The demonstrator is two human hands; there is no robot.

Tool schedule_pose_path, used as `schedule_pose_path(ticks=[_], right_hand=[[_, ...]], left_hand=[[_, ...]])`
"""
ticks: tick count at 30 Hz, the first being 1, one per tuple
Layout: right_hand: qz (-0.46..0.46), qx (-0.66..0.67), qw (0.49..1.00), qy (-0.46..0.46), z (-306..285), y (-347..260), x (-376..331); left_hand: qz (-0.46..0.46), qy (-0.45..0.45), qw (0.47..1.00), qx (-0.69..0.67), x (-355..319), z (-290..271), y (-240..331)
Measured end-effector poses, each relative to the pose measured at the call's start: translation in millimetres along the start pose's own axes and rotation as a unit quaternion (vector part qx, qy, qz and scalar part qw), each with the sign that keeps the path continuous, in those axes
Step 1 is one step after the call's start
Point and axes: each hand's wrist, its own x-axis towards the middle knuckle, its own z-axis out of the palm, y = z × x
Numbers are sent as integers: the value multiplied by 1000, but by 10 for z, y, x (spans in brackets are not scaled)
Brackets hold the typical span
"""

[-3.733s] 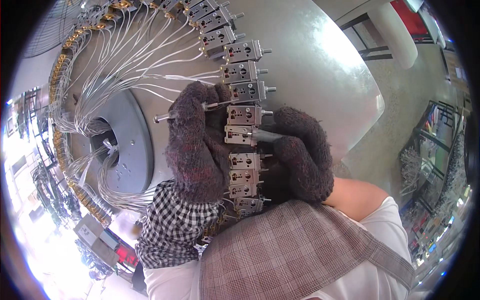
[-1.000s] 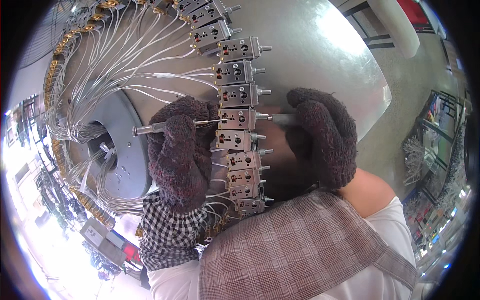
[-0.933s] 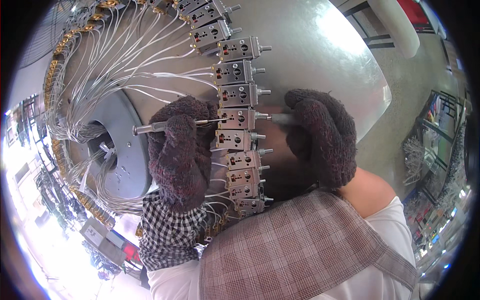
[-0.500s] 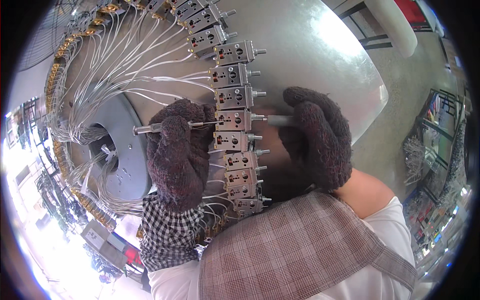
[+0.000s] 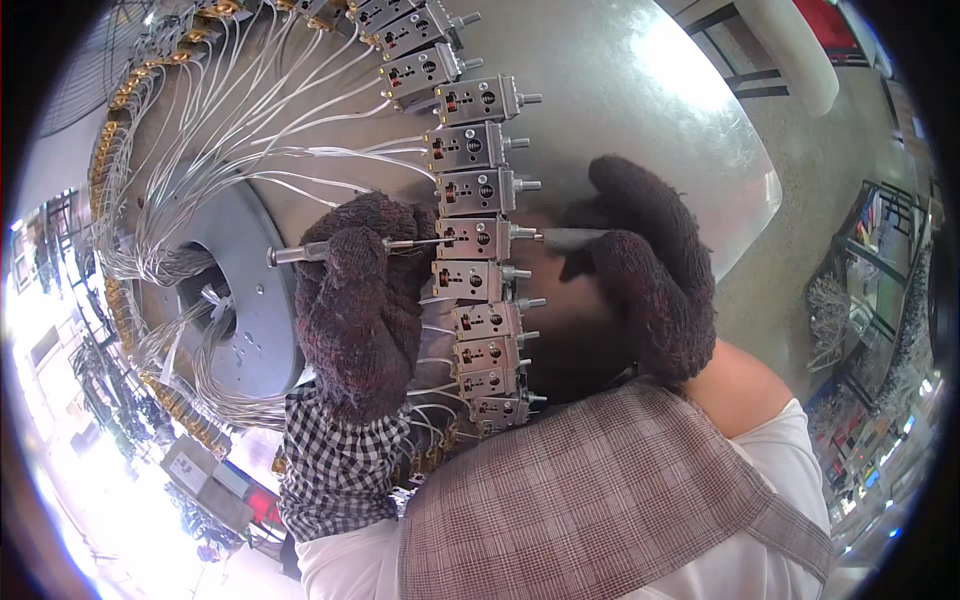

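Note:
My left hand [image 5: 360, 310], in a dark knitted glove, is closed around a slim metal-handled screwdriver [image 5: 298, 254]. Its thin shaft points right, and the tip meets the face of a small silver metal box [image 5: 472, 239] with slots and a coil spring showing. On the box's other side, my right hand [image 5: 660, 270], gloved alike, has a grey cylindrical tool [image 5: 572, 239] between thumb and fingers, some fingers loosely raised. The tool's narrow end lines up with the threaded stud [image 5: 522, 233] on that box; whether they touch is hard to tell.
Similar metal boxes [image 5: 470, 146] stand in a curved row around a round metal table [image 5: 590, 90]. White wires [image 5: 300, 153] run from them to a grey hub [image 5: 262, 330] with a central hole. Beyond the table's right edge are the floor [image 5: 770, 260] and a rack [image 5: 870, 270].
The boxes near my hands have shifted slightly right. My right hand's fingers have changed position on the grey tool, spreading wider, while the screwdriver stays at the same box.

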Motion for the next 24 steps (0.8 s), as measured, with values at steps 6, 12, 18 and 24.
schedule_pose_path(ticks=[6,12,18,24], right_hand=[[41,42,998,33,28,-1,7],[157,66,985,29,3,-133,38],[154,51,986,45,43,-135,28],[162,46,985,45,25,-109,25]], left_hand=[[6,32,999,2,-43,14,-8],[-3,39,999,21,-41,40,-9],[5,21,1000,14,-32,50,12],[6,45,999,8,-30,135,46]])
